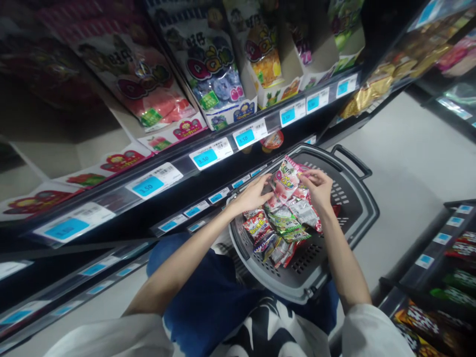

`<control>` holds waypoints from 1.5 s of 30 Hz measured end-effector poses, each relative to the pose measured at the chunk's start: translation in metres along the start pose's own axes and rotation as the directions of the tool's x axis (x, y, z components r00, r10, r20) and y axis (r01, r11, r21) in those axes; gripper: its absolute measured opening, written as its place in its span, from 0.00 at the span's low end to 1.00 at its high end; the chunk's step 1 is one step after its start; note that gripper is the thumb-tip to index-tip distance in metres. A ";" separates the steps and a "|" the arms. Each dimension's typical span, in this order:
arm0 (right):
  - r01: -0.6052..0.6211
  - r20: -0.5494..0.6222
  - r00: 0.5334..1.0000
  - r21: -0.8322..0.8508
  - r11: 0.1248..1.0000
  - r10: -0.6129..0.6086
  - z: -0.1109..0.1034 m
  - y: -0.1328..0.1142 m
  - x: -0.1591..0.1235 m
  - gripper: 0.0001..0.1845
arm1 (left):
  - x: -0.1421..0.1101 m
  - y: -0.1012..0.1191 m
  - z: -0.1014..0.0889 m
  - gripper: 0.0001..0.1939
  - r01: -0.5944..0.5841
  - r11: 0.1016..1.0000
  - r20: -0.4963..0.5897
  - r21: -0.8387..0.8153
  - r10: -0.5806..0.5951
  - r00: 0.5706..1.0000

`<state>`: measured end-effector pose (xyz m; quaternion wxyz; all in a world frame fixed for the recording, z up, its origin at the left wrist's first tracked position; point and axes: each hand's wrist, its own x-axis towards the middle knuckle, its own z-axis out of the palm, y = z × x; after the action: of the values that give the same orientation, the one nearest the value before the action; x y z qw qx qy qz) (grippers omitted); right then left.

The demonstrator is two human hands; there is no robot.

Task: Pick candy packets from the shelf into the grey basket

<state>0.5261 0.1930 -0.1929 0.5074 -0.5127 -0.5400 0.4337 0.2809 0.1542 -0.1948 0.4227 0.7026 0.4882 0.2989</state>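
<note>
A white and pink packet of gummy candy [285, 179] is held tilted over a grey plastic shopping basket [366, 218]. My left hand [253, 194] grips its left edge, with the thumb below and the fingers curled behind it. At its right edge, the thumb and fingers of my right hand [319, 184] pinch the pink wrapper. Beneath both hands, several small candy packets lie heaped in the basket, among them a red one [256, 225] and a green and white one [284, 222]. My forearms reach across the basket's near side, and its handle stands out at the far right.
Ahead and left, a shelf holds gummy candy packets [219, 64] in open cartons, with price labels [207, 154] along its edge. A cup-shaped item [273, 141] sits on the lower shelf. Gold-wrapped goods [372, 89] stand farther right. Another shelf with snack bags [420, 317] borders the aisle floor [405, 168].
</note>
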 end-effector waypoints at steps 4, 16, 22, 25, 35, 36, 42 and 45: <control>-0.073 -0.033 0.996 0.222 0.972 0.082 -0.004 -0.011 0.002 0.27 | 0.002 0.005 0.004 0.37 0.067 0.974 0.003 -0.215 -0.068 0.998; -0.187 0.045 0.982 0.356 0.915 0.183 0.002 -0.002 -0.005 0.29 | -0.005 0.033 0.025 0.14 0.396 0.361 0.254 -0.844 -0.380 0.889; -0.232 0.064 0.972 0.454 0.860 0.228 0.004 -0.008 -0.003 0.29 | -0.005 0.031 0.032 0.15 0.321 0.418 0.136 -0.850 -0.416 0.899; -0.250 0.060 0.966 0.477 0.843 0.252 0.007 -0.011 -0.003 0.30 | -0.007 0.030 0.035 0.19 0.345 0.425 0.159 -0.837 -0.414 0.896; -0.331 0.068 0.936 0.501 0.800 0.345 0.023 -0.013 -0.009 0.27 | -0.009 0.031 0.042 0.23 0.341 0.487 0.132 -0.804 -0.413 0.901; -0.327 0.059 0.936 0.507 0.797 0.346 0.024 -0.013 -0.009 0.27 | -0.010 0.029 0.043 0.24 0.335 0.509 0.119 -0.793 -0.410 0.904; -0.289 0.003 0.940 0.538 0.792 0.341 0.028 -0.015 -0.013 0.30 | -0.013 0.018 0.049 0.29 0.319 0.601 0.085 -0.733 -0.384 0.919; -0.279 -0.048 0.930 0.555 0.784 0.365 0.025 -0.011 -0.010 0.30 | -0.012 0.020 0.047 0.28 0.324 0.611 0.094 -0.723 -0.378 0.921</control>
<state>0.4996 0.1834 -0.1857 0.5888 -0.4656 -0.2598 0.6075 0.3248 0.1253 -0.1996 0.6987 0.3572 0.4715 0.4024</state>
